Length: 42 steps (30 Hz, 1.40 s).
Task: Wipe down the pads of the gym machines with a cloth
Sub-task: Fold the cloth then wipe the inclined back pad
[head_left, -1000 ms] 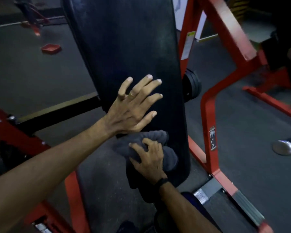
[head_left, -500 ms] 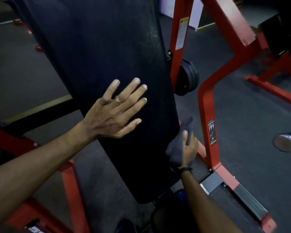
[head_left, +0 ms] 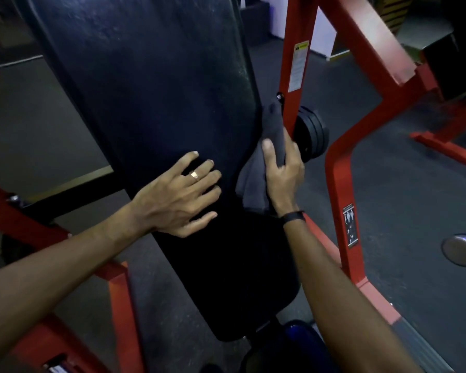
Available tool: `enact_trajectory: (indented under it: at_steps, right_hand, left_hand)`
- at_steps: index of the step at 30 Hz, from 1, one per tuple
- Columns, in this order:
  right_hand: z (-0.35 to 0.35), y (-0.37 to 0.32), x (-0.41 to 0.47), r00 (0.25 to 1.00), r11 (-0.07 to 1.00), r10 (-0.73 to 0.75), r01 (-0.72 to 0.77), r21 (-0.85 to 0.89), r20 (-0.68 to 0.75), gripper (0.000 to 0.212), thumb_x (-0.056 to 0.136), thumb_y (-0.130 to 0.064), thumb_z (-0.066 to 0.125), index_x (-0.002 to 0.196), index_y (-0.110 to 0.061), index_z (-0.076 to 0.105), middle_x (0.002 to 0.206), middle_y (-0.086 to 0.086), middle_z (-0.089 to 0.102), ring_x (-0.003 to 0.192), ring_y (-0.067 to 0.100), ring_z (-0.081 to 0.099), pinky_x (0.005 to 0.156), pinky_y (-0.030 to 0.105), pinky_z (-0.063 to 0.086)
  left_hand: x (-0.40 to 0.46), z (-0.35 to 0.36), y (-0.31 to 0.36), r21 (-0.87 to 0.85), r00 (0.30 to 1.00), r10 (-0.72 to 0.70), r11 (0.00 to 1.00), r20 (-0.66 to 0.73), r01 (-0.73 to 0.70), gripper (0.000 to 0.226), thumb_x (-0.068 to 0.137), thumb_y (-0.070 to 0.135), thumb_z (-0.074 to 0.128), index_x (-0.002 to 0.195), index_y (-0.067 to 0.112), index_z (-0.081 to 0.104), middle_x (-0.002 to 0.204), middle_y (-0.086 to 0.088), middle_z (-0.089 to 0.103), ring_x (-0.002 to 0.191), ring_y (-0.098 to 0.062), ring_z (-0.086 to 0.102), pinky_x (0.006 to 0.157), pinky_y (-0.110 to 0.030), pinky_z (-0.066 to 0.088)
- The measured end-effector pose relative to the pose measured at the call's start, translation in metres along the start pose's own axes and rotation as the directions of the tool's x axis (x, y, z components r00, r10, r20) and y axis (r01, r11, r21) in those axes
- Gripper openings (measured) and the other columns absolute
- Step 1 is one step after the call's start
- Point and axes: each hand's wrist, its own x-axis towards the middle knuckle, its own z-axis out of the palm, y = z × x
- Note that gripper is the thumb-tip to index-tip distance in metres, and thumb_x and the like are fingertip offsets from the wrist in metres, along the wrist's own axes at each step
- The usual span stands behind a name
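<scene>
cloth (head_left: 273,146) has climbed from the pad's near right corner up its right edge, so i judge the side seam is being wiped now; my right hand (head_left: 283,170) pinches the soft grey fabric; left hand (head_left: 180,197) lies flat, fingers spread, on the smooth black pad (head_left: 151,90).

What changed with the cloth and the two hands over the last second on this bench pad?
The right hand, gripping the grey cloth, went from the front of the black pad near its lower end round to its right edge, then up that edge beside the red frame post. The left hand stayed flat on the pad's front, fingers spread. Nothing was let go.
</scene>
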Motion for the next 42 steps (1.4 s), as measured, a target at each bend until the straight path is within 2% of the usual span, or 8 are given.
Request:
enact_trajectory:
  at_steps: [4, 7, 9, 12, 19, 33, 37, 42]
  right_hand:
    - [-0.034, 0.078, -0.077, 0.982, 0.983, 0.183, -0.182, -0.035, 0.041, 0.064, 0.094, -0.066, 0.047, 0.126, -0.014, 0.062, 0.114, 0.000, 0.065, 0.109, 0.018, 0.062, 0.093, 0.039, 0.050]
    - [-0.062, 0.102, -0.125, 0.917, 0.927, 0.375, -0.367, -0.080, 0.134, 0.071, 0.088, -0.066, 0.042, 0.138, -0.017, 0.055, 0.119, -0.015, 0.051, 0.117, 0.009, 0.047, 0.103, 0.029, 0.039]
    - [-0.064, 0.110, -0.133, 0.897, 0.900, 0.429, -0.416, -0.128, 0.104, 0.058, 0.089, -0.071, 0.036, 0.127, -0.034, 0.057, 0.114, -0.016, 0.057, 0.113, 0.014, 0.053, 0.101, 0.037, 0.043]
    - [-0.047, 0.090, -0.098, 0.940, 0.933, 0.339, -0.332, -0.138, 0.035, 0.057, 0.094, -0.071, 0.034, 0.126, -0.031, 0.057, 0.114, 0.001, 0.068, 0.109, 0.025, 0.063, 0.095, 0.046, 0.049]
    - [0.007, -0.039, 0.033, 0.998, 0.999, -0.053, 0.053, 0.004, 0.021, 0.043, 0.103, -0.039, 0.050, 0.141, -0.019, 0.052, 0.139, 0.002, 0.058, 0.127, 0.015, 0.052, 0.098, 0.016, 0.034]
    - [-0.042, 0.105, -0.109, 0.975, 0.962, 0.219, -0.212, -0.173, 0.025, 0.076, 0.093, -0.076, 0.031, 0.133, -0.016, 0.056, 0.109, 0.003, 0.061, 0.104, 0.027, 0.059, 0.085, 0.040, 0.047]
    - [-0.037, 0.079, -0.094, 0.936, 0.925, 0.348, -0.353, -0.139, -0.058, 0.066, 0.097, -0.067, 0.033, 0.118, -0.011, 0.061, 0.104, 0.006, 0.063, 0.100, 0.028, 0.062, 0.086, 0.040, 0.047]
    - [0.000, -0.015, -0.002, 0.986, 0.983, 0.136, -0.146, -0.112, -0.096, 0.058, 0.099, -0.058, 0.035, 0.115, -0.009, 0.063, 0.110, 0.009, 0.064, 0.106, 0.027, 0.059, 0.090, 0.031, 0.042]
  left_hand:
    - [0.000, 0.002, 0.000, 0.014, 0.999, 0.019, 1.000, 0.035, -0.020, 0.051, 0.094, 0.051, 0.052, 0.110, 0.005, 0.066, 0.123, -0.020, 0.062, 0.117, -0.039, 0.059, 0.106, -0.060, 0.039]
    - [-0.001, 0.003, 0.000, 0.010, 0.999, 0.024, 1.000, 0.039, -0.024, 0.055, 0.093, 0.055, 0.052, 0.111, 0.005, 0.065, 0.123, -0.020, 0.061, 0.117, -0.039, 0.058, 0.106, -0.060, 0.037]
    - [-0.001, 0.003, 0.001, 0.011, 0.999, 0.024, 1.000, 0.049, -0.025, 0.056, 0.093, 0.056, 0.052, 0.111, 0.004, 0.065, 0.123, -0.020, 0.061, 0.117, -0.039, 0.058, 0.106, -0.061, 0.037]
    - [0.000, 0.001, 0.002, 0.014, 0.998, 0.031, 0.999, 0.057, -0.032, 0.057, 0.092, 0.057, 0.053, 0.111, 0.004, 0.064, 0.123, -0.020, 0.060, 0.117, -0.039, 0.057, 0.105, -0.062, 0.038]
    - [0.001, 0.000, 0.002, 0.023, 0.998, 0.032, 0.999, 0.062, -0.034, 0.057, 0.090, 0.057, 0.055, 0.112, 0.006, 0.065, 0.124, -0.020, 0.060, 0.117, -0.039, 0.057, 0.105, -0.062, 0.038]
    - [0.001, -0.001, 0.002, 0.043, 0.999, 0.037, 0.998, 0.039, -0.039, 0.057, 0.090, 0.058, 0.054, 0.110, 0.006, 0.065, 0.122, -0.018, 0.061, 0.116, -0.037, 0.058, 0.104, -0.060, 0.039]
    - [0.001, 0.001, 0.002, 0.053, 0.999, 0.034, 0.998, 0.031, -0.035, 0.057, 0.090, 0.058, 0.054, 0.110, 0.006, 0.065, 0.123, -0.018, 0.060, 0.116, -0.037, 0.057, 0.104, -0.060, 0.038]
    - [0.002, 0.000, 0.004, 0.058, 0.999, 0.025, 0.998, 0.042, -0.027, 0.058, 0.090, 0.058, 0.053, 0.111, 0.005, 0.064, 0.124, -0.019, 0.059, 0.116, -0.039, 0.056, 0.104, -0.061, 0.038]
